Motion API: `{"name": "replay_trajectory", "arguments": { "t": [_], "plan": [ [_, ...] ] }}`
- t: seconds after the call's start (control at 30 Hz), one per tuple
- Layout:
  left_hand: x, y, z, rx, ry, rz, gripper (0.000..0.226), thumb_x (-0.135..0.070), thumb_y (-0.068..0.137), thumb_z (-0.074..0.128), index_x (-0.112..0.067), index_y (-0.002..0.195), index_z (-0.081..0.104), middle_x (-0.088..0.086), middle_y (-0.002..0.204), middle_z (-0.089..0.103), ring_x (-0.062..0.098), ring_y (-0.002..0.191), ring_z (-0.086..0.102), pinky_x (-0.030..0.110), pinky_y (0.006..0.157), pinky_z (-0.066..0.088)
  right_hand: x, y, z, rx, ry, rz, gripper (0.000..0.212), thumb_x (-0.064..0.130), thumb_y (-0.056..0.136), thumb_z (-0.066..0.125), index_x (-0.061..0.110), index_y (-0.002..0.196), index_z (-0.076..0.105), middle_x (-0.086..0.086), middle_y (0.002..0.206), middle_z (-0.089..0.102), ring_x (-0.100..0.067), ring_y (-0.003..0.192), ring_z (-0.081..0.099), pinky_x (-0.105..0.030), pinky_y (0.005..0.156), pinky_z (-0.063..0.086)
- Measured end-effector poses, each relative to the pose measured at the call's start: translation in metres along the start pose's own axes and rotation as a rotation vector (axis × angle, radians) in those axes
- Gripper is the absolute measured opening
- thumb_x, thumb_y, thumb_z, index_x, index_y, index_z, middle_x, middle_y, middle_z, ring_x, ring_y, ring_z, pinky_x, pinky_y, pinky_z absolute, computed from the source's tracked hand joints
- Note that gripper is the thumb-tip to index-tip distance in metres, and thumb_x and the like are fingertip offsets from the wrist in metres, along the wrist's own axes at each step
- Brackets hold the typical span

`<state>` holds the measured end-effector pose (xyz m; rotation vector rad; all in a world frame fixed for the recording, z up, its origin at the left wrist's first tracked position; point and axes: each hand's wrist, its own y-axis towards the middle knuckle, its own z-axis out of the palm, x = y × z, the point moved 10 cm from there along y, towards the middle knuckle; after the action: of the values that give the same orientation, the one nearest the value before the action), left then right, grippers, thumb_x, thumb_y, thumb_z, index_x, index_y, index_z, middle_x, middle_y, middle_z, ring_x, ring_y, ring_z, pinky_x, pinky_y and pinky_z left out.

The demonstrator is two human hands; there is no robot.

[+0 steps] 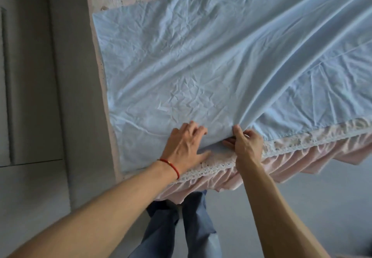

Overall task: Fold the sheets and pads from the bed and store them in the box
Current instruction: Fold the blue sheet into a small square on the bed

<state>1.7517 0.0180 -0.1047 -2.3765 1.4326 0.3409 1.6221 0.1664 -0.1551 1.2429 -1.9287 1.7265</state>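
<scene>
1. head view: jeans-clad legs (177,227) stand at the bed's lace-trimmed pink skirt (281,155).
2. left hand (185,147) rests on the blue sheet (201,66), fingers spread.
3. right hand (246,147) pinches the sheet's near edge, fingers clamped.
4. sheet lies wrinkled across the bed.

The sheet (201,60) lies spread on the bed (201,170), filling the frame's centre and right. Both hands sit on its lower edge, left hand (184,147) just beside right hand (246,145).
</scene>
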Motion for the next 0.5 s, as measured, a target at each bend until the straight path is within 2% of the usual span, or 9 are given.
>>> {"name": "replay_trajectory", "arguments": {
  "t": [0.03, 0.1, 0.17, 0.27, 0.43, 0.5],
  "plan": [
    [-0.011, 0.005, 0.014, 0.024, 0.069, 0.004, 0.045, -0.051, 0.081, 0.070, -0.022, 0.111, 0.053, 0.003, 0.104, 0.053, 0.024, 0.094, 0.054, 0.040, 0.073, 0.048, 0.002, 0.001, 0.000, 0.029, 0.005, 0.004, 0.019, 0.022, 0.092, 0.071, 0.003, 0.089, 0.069, -0.017, 0.084, 0.077, -0.030, 0.075, 0.078, -0.043, 0.074, 0.064],
    [-0.022, 0.014, 0.020, 0.017, 0.163, 0.015, 0.029, -0.021, 0.080, 0.073, -0.021, 0.102, 0.053, 0.004, 0.094, 0.056, 0.026, 0.087, 0.057, 0.039, 0.066, 0.048, 0.011, 0.008, 0.001, 0.083, 0.004, 0.017, 0.015, 0.015, 0.091, 0.071, 0.000, 0.089, 0.069, -0.019, 0.085, 0.077, -0.028, 0.076, 0.078, -0.041, 0.074, 0.064],
    [-0.026, 0.015, 0.020, 0.003, 0.188, 0.068, 0.029, 0.003, 0.071, 0.063, -0.018, 0.091, 0.058, 0.005, 0.082, 0.059, 0.027, 0.077, 0.059, 0.035, 0.058, 0.046, 0.025, 0.021, -0.002, 0.079, 0.065, 0.049, 0.013, 0.013, 0.092, 0.071, 0.001, 0.091, 0.069, -0.019, 0.089, 0.077, -0.027, 0.077, 0.078, -0.040, 0.072, 0.065],
    [-0.034, 0.008, 0.012, -0.015, 0.159, 0.148, 0.032, 0.011, 0.063, 0.064, -0.015, 0.082, 0.058, 0.005, 0.071, 0.058, 0.024, 0.061, 0.059, 0.028, 0.045, 0.039, 0.050, 0.050, -0.014, 0.047, 0.228, 0.095, 0.015, 0.017, 0.094, 0.072, 0.003, 0.095, 0.069, -0.016, 0.093, 0.077, -0.029, 0.078, 0.078, -0.040, 0.071, 0.065],
    [-0.036, -0.001, 0.013, 0.015, 0.108, 0.151, 0.032, 0.014, 0.071, 0.062, -0.013, 0.087, 0.056, 0.006, 0.075, 0.056, 0.022, 0.060, 0.056, 0.030, 0.045, 0.047, 0.083, 0.063, -0.048, -0.105, -0.164, -0.143, 0.017, 0.023, 0.081, 0.072, 0.008, 0.078, 0.068, -0.012, 0.079, 0.074, -0.030, 0.072, 0.077, -0.044, 0.067, 0.065],
    [-0.039, -0.006, 0.016, 0.043, 0.112, 0.163, 0.030, 0.013, 0.074, 0.061, -0.013, 0.088, 0.056, 0.005, 0.074, 0.055, 0.020, 0.060, 0.054, 0.029, 0.045, 0.047, 0.071, 0.053, -0.065, -0.133, -0.155, -0.143, 0.015, 0.022, 0.083, 0.072, 0.008, 0.079, 0.070, -0.012, 0.078, 0.075, -0.026, 0.067, 0.077, -0.042, 0.068, 0.065]
  ]
}}
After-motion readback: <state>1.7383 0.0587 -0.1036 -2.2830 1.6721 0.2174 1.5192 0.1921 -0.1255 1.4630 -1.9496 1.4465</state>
